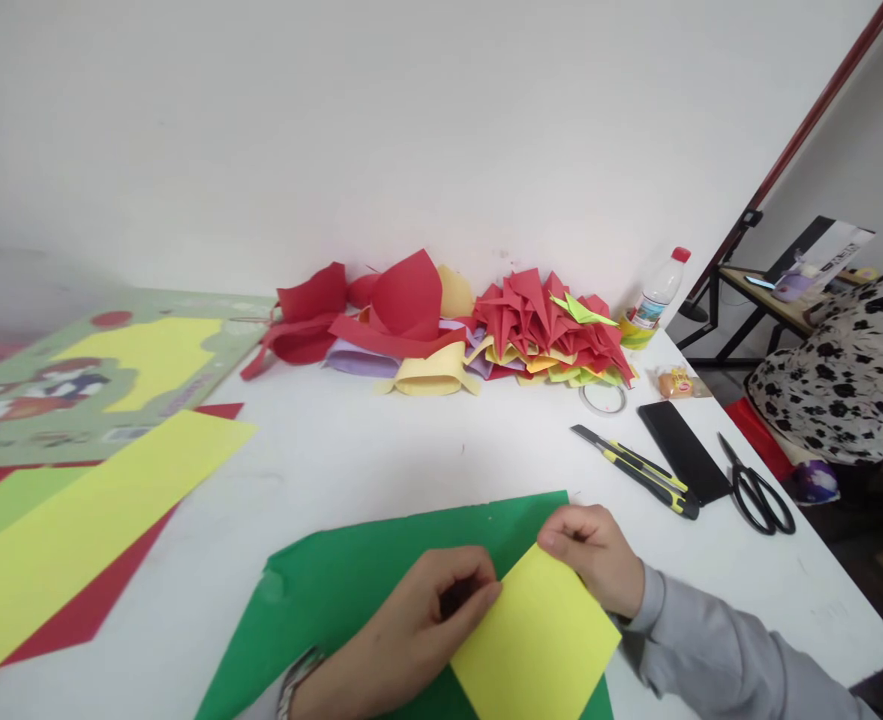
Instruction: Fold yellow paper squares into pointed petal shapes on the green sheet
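Note:
A yellow paper square (537, 635) is held at an angle over a green sheet (336, 575) on the white table. My left hand (430, 625) pinches its left edge between thumb and fingers. At the top corner, my right hand (591, 555) grips the paper with thumb and bent fingers. The lower corner of the square runs out of the frame.
Yellow strips (111, 530) and red paper lie at left beside a green board (238, 335). Folded red pieces (531, 320) line the wall near a bottle (655, 300). At right are a cutter (636, 470), black case (682, 450), scissors (760, 495) and a person (846, 370).

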A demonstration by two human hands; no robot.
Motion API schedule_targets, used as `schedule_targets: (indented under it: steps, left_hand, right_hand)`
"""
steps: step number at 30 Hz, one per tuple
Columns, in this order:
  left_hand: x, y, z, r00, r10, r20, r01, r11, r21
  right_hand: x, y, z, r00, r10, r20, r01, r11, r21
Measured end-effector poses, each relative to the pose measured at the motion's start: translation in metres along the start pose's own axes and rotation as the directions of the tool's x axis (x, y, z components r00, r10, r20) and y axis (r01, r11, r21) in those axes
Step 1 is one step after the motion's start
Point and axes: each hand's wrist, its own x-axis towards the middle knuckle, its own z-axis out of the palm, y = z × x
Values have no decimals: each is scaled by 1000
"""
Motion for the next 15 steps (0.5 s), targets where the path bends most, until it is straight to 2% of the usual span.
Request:
schedule_targets:
  steps: [6,11,15]
  left_hand:
    - [2,1,-11,999,20,-25,-19,999,37]
    - [3,0,-11,999,32,-35,-31,999,36]
    - [0,-1,-10,1000,3,3,-3,997,-79]
  right_hand:
    - [4,-5,-11,989,44,-143,-40,999,35]
    - [5,-7,-13,984,86,-154,-69,991,114]
    - [5,-6,-11,984,97,-146,-79,989,126]
